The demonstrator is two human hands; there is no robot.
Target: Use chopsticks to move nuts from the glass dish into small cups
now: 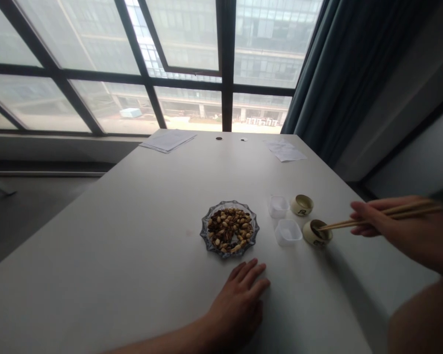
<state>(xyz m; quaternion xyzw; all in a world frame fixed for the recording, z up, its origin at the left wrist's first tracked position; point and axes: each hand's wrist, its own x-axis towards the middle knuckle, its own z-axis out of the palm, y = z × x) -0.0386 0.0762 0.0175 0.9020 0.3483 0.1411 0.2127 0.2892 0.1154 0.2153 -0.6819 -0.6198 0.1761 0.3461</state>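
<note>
"What's nearest?"
"The left hand (pixel 236 307), open and empty, fingers spread flat, just this side of the glass dish of pistachios (pixel 205 236)."
"And the right hand (pixel 387 221)?"
"Right of the dish, pinching wooden chopsticks (pixel 380 219) far back, which lets their tips reach into a ceramic cup (pixel 312 237). Beside it sit plastic tubs (pixel 288 232); papers (pixel 168 140) lie far beyond."

The arm (pixel 433 246) behind the right grip (pixel 395 228) is cut off by the edge of the picture. Left of the grip, the tips of the chopsticks (pixel 365 220) go down into a small cup (pixel 317 232), and the rim hides them, so what is inside is too dark to tell. The marks (pixel 319 242) on the cup are too small to read.
</note>
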